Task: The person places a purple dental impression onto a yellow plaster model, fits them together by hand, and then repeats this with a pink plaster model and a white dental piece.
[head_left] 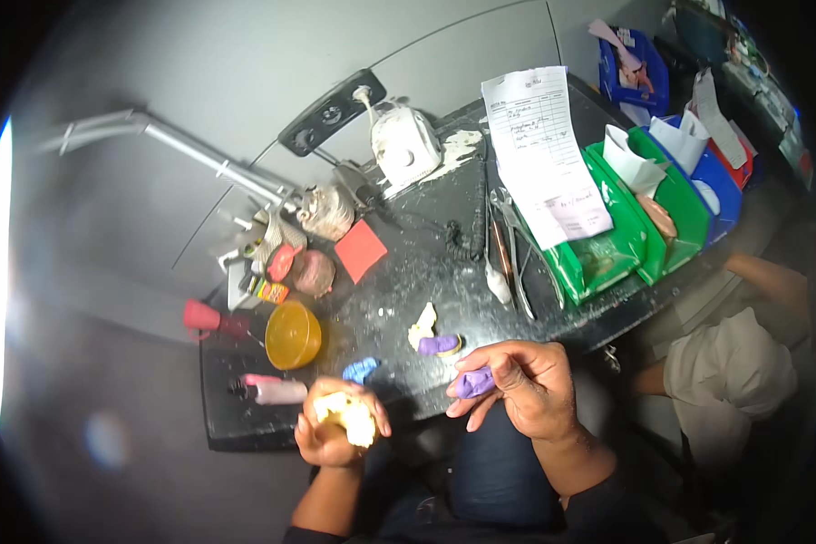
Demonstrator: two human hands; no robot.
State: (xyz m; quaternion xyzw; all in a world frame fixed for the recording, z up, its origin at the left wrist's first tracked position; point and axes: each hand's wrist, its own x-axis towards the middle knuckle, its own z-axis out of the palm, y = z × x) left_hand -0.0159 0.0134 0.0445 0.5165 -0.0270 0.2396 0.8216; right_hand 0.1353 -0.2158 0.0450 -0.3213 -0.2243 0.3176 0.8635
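In my left hand [322, 440] rests a pale yellow, horseshoe-shaped piece like a dental cast [358, 419], brightly lit, with the fingers curled round it. My right hand [537, 390] pinches a lump of purple putty [474, 383] between thumb and fingertips. Just beyond the right hand, another purple putty piece [438, 345] lies on the black table. A cream-coloured piece [423, 324] touches or nearly touches it. Near the left hand lies a small crumpled blue piece [361, 370]. The two hands are apart from each other.
An orange bowl [293, 335] and a pink bottle [279, 390] stand left. Pliers [519, 258] lie beside the sheet of paper [548, 150]. Green bins [598, 258] line the right edge. A white machine [406, 145] stands behind. At right, another person's arm [771, 283] shows.
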